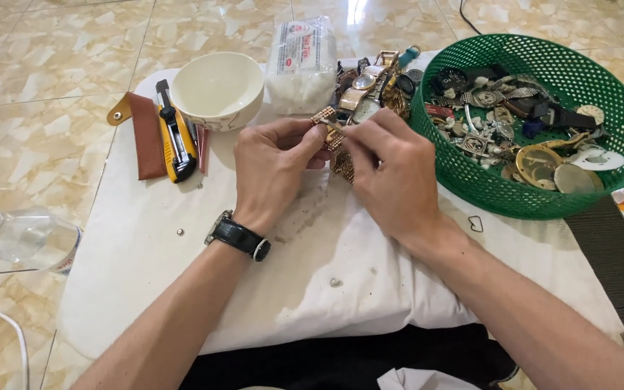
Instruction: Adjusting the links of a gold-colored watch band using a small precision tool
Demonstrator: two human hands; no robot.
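Observation:
My left hand and my right hand meet over a white cloth. Between their fingertips they pinch a gold-coloured metal watch band, one end held up, the rest hanging down between the hands. The left wrist wears a watch on a black strap. Just behind the hands lies a heap of gold and silver watches.
A green mesh basket full of watch parts stands at the right. A white bowl, a yellow utility knife, a brown leather strap and a bag of cotton lie behind. A clear plastic bottle is on the tiled floor, left.

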